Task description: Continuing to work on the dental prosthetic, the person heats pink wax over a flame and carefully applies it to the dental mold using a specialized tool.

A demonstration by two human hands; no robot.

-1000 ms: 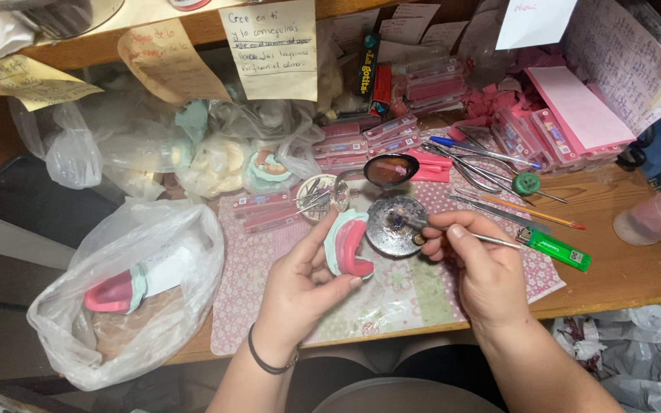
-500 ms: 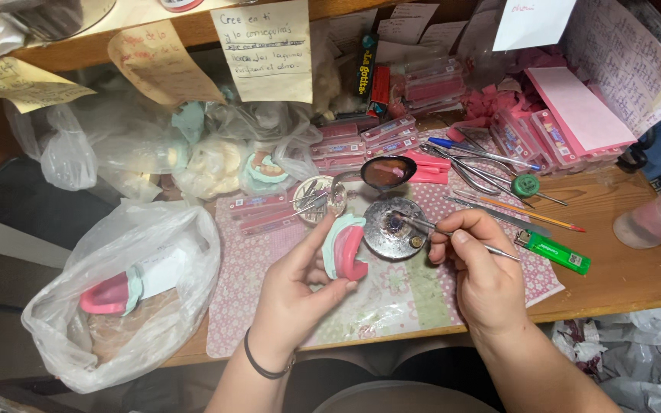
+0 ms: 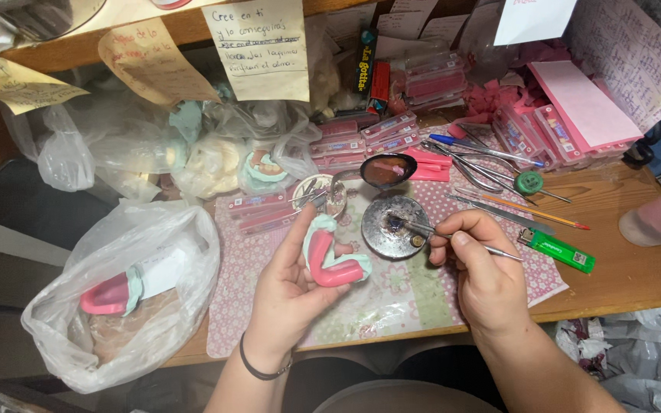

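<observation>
- Left hand [image 3: 288, 287] cradles a pink wax bite rim on a pale green dental cast [image 3: 333, 256], fingers curled under it and thumb pressed along its near side; the horseshoe shape faces up, held above the flowered mat [image 3: 392, 306] near the front edge of the wooden workbench [image 3: 621, 268].
- Right hand [image 3: 483, 264] pinches a thin metal wax instrument [image 3: 453, 237] like a pen, thumb and forefinger closed on its shaft; the tip rests in a round, dark metal dish [image 3: 395, 226] just beside the cast.
- A metal spoon [image 3: 386, 170] with dark residue sits just behind the dish, towards the back of the bench.
- A green lighter [image 3: 558, 249] lies to the right of the right hand, with tweezers, scissors and a pencil behind it.
- Stacks of pink flat boxes [image 3: 392, 130] crowd the back edge, under handwritten paper notes.
- At the left front corner a clear plastic bag [image 3: 116, 298] holds another pink and green cast.
- Doing this well seems to call for a small pick-up on the tip, a steady wrist braced on the mat, and the cast kept level and close so nothing drips on the way across.
</observation>
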